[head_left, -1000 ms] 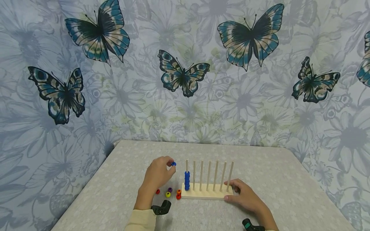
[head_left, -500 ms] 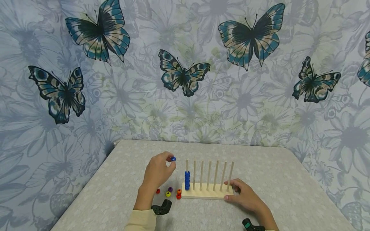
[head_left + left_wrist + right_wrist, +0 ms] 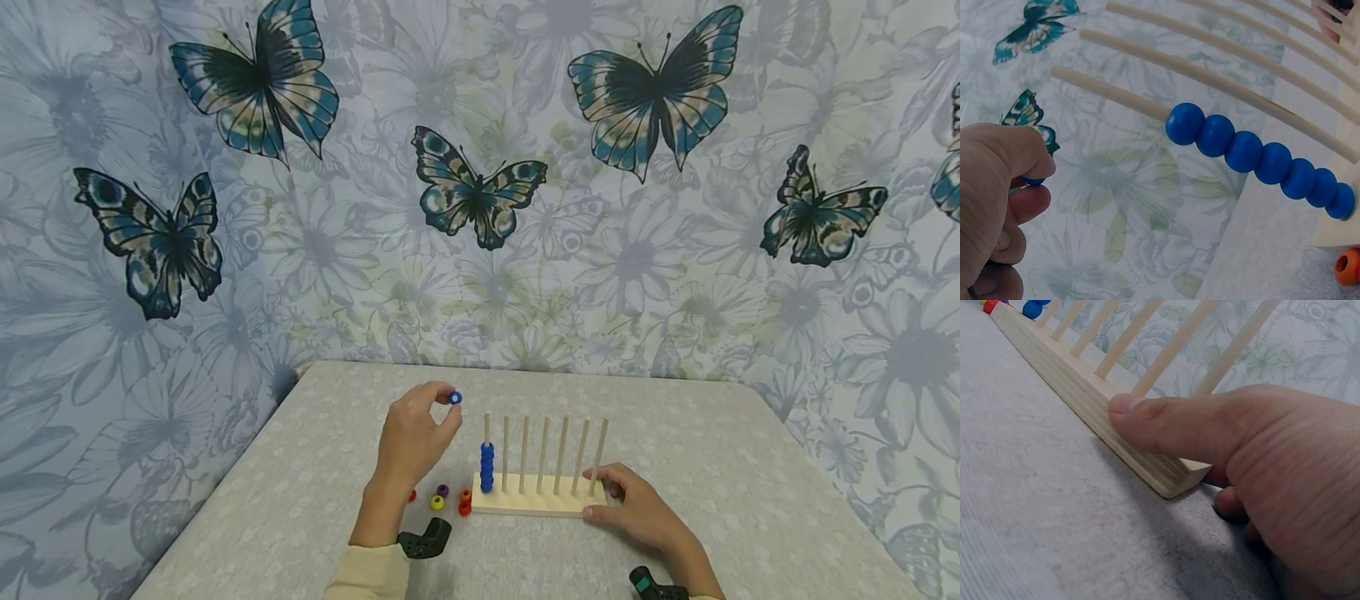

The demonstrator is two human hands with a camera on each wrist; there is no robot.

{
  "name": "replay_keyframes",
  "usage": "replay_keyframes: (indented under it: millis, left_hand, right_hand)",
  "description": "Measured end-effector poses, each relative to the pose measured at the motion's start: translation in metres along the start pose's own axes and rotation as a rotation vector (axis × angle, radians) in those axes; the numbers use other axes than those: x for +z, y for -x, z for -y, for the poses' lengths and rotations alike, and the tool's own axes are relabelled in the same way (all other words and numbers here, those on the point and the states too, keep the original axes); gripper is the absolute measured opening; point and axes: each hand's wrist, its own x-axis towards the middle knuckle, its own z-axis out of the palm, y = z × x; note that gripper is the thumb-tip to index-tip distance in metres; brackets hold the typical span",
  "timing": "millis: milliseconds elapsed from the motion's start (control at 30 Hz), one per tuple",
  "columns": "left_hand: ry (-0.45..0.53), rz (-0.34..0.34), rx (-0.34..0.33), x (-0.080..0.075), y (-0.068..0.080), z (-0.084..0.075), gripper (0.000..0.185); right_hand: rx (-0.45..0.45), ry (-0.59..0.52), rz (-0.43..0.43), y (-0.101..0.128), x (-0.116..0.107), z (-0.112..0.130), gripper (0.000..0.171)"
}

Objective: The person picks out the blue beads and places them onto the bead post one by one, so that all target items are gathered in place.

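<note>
A wooden base [image 3: 536, 504] with several upright pegs stands on the table. The leftmost peg [image 3: 486, 429] carries a stack of blue beads [image 3: 487, 467] [image 3: 1254, 159]. My left hand [image 3: 416, 437] pinches one blue bead [image 3: 454, 398] [image 3: 1034, 181] between thumb and forefinger, raised left of and slightly above that peg's tip. My right hand [image 3: 637, 508] grips the right end of the base [image 3: 1166, 469], thumb along its front edge.
Loose beads lie on the table left of the base: red [image 3: 411, 496], purple [image 3: 442, 491], yellow [image 3: 437, 502] and orange [image 3: 464, 497] [image 3: 1349, 267]. A butterfly-print cloth hangs behind the grey table [image 3: 750, 467]. Black wrist mounts [image 3: 425, 540] show near the front edge.
My left hand has lifted the blue bead upward and slightly right, toward the top of the leftmost peg. My right hand has stayed on the base.
</note>
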Motion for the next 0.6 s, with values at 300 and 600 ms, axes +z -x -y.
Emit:
replay_keyframes:
  millis: [300, 600]
  left_hand:
    - [0.021, 0.027, -0.008, -0.003, -0.001, -0.008, 0.019]
    - [0.034, 0.006, 0.048, -0.012, -0.005, -0.018, 0.017]
  right_hand:
    - [-0.003, -0.006, 0.007, 0.0, 0.0, 0.0, 0.053]
    - [0.006, -0.015, 0.002, 0.001, -0.001, 0.003, 0.054]
